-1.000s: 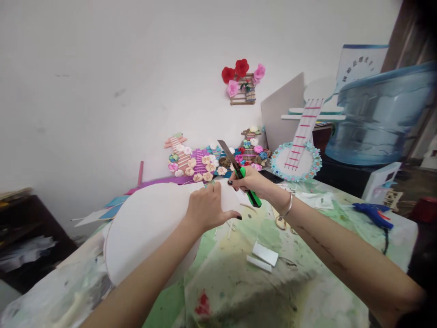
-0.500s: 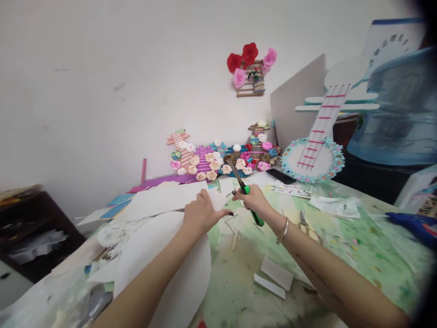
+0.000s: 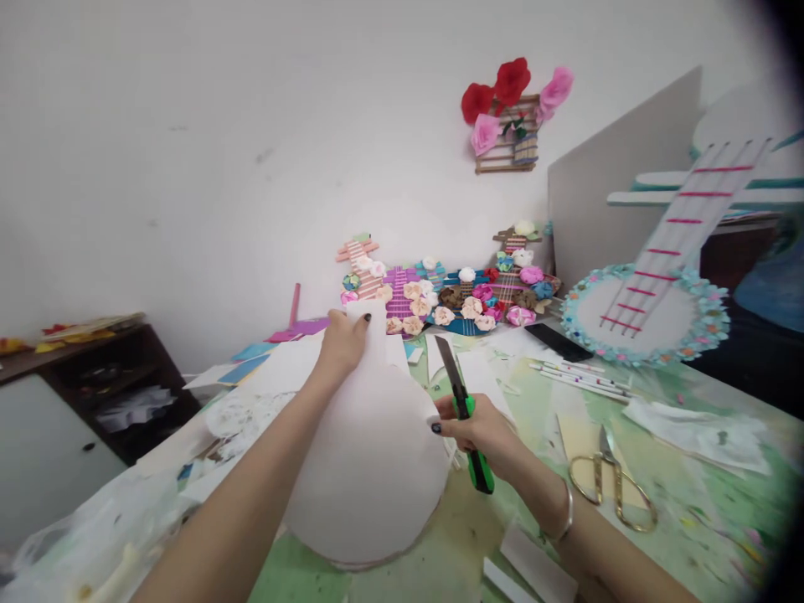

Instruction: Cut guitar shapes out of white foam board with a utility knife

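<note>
A white board cutout (image 3: 370, 469), with a wide rounded body and a narrow neck, is tilted up over the table in front of me. My left hand (image 3: 342, 343) grips the neck near its top, thumb on the front face. In my right hand (image 3: 487, 431) is a green and black utility knife (image 3: 481, 476), its blade out and pointing up and away. The thumb and fingertips of that hand also pinch the board's right edge. Gold-handled scissors (image 3: 612, 481) lie to the right of my right wrist.
Flower-decorated guitar-shaped crafts (image 3: 427, 301) lean along the wall. A larger banjo-like craft (image 3: 646, 310) stands at the right, near a black phone (image 3: 558, 342) and several thin marker pens (image 3: 584, 378). Board offcuts (image 3: 537, 563) lie at the front. Crumpled plastic (image 3: 81, 536) covers the left side.
The cutout, lying flat before, is now lifted, with my left hand on its neck. My right hand, still holding the knife, has come to the cutout's edge. The view has swung left.
</note>
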Tool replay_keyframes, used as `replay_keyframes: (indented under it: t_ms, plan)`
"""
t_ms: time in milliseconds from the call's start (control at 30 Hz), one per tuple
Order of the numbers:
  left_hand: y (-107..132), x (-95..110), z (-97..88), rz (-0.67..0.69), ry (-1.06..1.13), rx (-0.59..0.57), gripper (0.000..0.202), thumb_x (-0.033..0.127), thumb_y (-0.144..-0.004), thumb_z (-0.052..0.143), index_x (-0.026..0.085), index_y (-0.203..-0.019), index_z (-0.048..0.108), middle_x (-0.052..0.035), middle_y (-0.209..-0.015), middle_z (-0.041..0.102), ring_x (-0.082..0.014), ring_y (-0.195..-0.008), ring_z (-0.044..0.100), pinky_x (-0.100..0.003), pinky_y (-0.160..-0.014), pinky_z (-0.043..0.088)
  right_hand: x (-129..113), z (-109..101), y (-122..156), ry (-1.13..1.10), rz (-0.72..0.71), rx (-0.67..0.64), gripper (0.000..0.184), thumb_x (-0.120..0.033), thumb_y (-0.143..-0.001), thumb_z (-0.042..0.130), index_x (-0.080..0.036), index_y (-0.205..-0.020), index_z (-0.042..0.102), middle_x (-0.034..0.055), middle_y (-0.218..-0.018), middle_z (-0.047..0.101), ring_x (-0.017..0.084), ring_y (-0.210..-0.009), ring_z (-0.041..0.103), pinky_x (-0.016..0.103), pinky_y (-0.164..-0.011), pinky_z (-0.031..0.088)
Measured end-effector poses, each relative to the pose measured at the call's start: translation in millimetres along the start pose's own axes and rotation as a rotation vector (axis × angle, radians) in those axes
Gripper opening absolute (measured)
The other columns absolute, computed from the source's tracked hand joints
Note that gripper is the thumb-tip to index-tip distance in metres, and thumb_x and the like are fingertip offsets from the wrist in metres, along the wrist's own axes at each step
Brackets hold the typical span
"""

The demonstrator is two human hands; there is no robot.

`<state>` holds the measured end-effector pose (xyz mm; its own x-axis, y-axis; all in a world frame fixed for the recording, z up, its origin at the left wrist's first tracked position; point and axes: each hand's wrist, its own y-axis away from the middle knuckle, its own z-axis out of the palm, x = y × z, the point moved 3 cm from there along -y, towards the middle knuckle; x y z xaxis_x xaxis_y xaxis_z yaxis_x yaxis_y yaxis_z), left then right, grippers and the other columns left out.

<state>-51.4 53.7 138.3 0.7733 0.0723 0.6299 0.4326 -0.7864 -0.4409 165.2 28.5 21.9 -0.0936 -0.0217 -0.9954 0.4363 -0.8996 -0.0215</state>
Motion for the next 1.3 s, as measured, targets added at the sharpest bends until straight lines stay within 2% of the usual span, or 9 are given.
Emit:
replay_keyframes:
  t_ms: [100,267,367,400,500,633,833,967,1300]
  plan:
    - [3.8,-4.4,-16.6,0.026,0.11,-0.044,0.038,0.048,-0.081,0.042,0.014,-0.097,0.05,-0.0124,-0.093,0.062,-0.0246,-0.084,0.06,-0.034,-0.069,0.046,4.7,-9.0,-3.3,-0.086,-0.037,0.116,0.028,-0.026,-0.056,0.075,-0.01,-0.075,0.062,-0.004,-0.052,0.048,0.002,-0.039,0.027,0.021,-0.04,0.017]
    - [34.8,-20.3,-41.4,0.119,0.356,-0.564,0.038,0.047,-0.068,0.064,0.019,-0.092,0.058,-0.003,-0.084,0.065,-0.0188,-0.078,0.062,-0.028,-0.065,0.049,10.3,-21.8,-10.2,-0.166,-0.099,0.221,0.036,-0.031,-0.055,0.076,-0.01,-0.081,0.061,-0.0075,-0.049,0.039,0.002,-0.041,0.026,0.021,-0.042,0.018]
    - [60.1,-42.1,-40.0,0.101,0.439,-0.769,0.048,0.036,-0.062,0.072,0.021,-0.105,0.059,-0.0056,-0.101,0.066,-0.024,-0.094,0.061,-0.033,-0.077,0.051,12.0,-25.7,-12.3,-0.167,-0.146,0.287,0.04,-0.036,-0.056,0.076,-0.011,-0.081,0.059,-0.0078,-0.049,0.039,0.003,-0.041,0.027,0.021,-0.042,0.019]
    - [66.3,-51.5,-35.4,0.05,0.479,-0.763,0.05,0.035,-0.061,0.073,0.02,-0.107,0.059,-0.0063,-0.102,0.067,-0.025,-0.094,0.062,-0.035,-0.077,0.052,12.0,-26.9,-12.7,-0.158,-0.158,0.306,0.04,-0.038,-0.057,0.075,-0.012,-0.081,0.058,-0.0083,-0.047,0.038,0.003,-0.041,0.027,0.021,-0.041,0.019]
    - [75.4,-80.6,-14.6,-0.135,0.632,-0.522,0.057,0.034,-0.058,0.076,0.017,-0.109,0.058,-0.0079,-0.095,0.069,-0.0261,-0.084,0.065,-0.036,-0.068,0.055,9.9,-31.6,-13.1,-0.112,-0.175,0.349,0.039,-0.044,-0.064,0.07,-0.014,-0.084,0.057,-0.0082,-0.044,0.039,0.004,-0.038,0.029,0.021,-0.039,0.019]
    - [78.3,-106.6,13.3,-0.226,0.791,-0.251,0.059,0.033,-0.058,0.076,0.018,-0.111,0.056,-0.009,-0.101,0.068,-0.0236,-0.081,0.066,-0.033,-0.066,0.056,8.3,-40.4,-14.8,-0.094,-0.14,0.361,0.035,-0.047,-0.073,0.057,-0.021,-0.095,0.046,-0.0029,-0.072,0.059,0.004,-0.037,0.036,0.02,-0.036,0.022]
    - [83.5,-122.4,31.1,-0.294,0.979,-0.32,0.055,0.033,-0.066,0.072,0.022,-0.116,0.051,-0.0079,-0.103,0.067,-0.0192,-0.079,0.067,-0.033,-0.07,0.056,16.5,-46.4,-20.5,-0.068,-0.098,0.339,0.033,-0.024,-0.067,0.054,-0.025,-0.094,0.036,-0.0075,-0.072,0.055,0.003,-0.035,0.033,0.018,-0.034,0.022]
    - [83.5,-127.6,30.8,-0.333,1.047,-0.26,0.052,0.029,-0.067,0.071,0.023,-0.115,0.053,-0.0067,-0.101,0.068,-0.0178,-0.08,0.066,-0.033,-0.074,0.055,20.4,-45.5,-20.2,-0.047,-0.11,0.319,0.043,-0.016,-0.061,0.049,-0.027,-0.099,0.032,-0.008,-0.077,0.056,0.004,-0.036,0.036,0.019,-0.035,0.026]
    - [84.5,-130.7,40.0,-0.458,1.21,-0.097,0.04,0.02,-0.072,0.066,0.024,-0.111,0.056,-0.005,-0.108,0.066,-0.0173,-0.086,0.066,-0.035,-0.081,0.055,21.9,-35.2,-18.2,-0.005,-0.164,0.258,0.043,-0.018,-0.064,0.052,-0.026,-0.103,0.037,-0.0072,-0.075,0.054,0.004,-0.039,0.038,0.019,-0.037,0.029]
